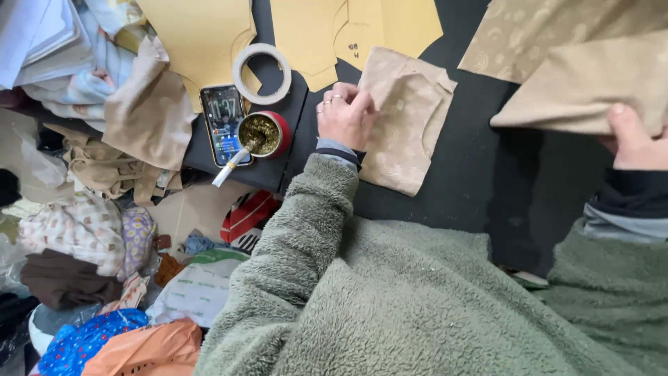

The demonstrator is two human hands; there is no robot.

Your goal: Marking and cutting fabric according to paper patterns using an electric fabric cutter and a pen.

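Pressing my left hand point(346, 115) flat, fingers spread, on a beige fabric piece point(407, 122) on the black table point(487, 181); my right hand point(634, 139) pinches a larger beige cloth point(584, 87)

On my desk point(480, 174) I count three beige patterned fabric pieces: one folded piece point(407, 122) under my left hand point(346, 115), one point(591, 87) in my right hand point(637, 139), one point(529, 31) behind. Two tan paper pattern pieces point(198, 35) point(355, 31) lie at the top. One tape roll point(261, 73), one phone point(223, 124), one red cup point(264, 134) with one straw point(229, 167).
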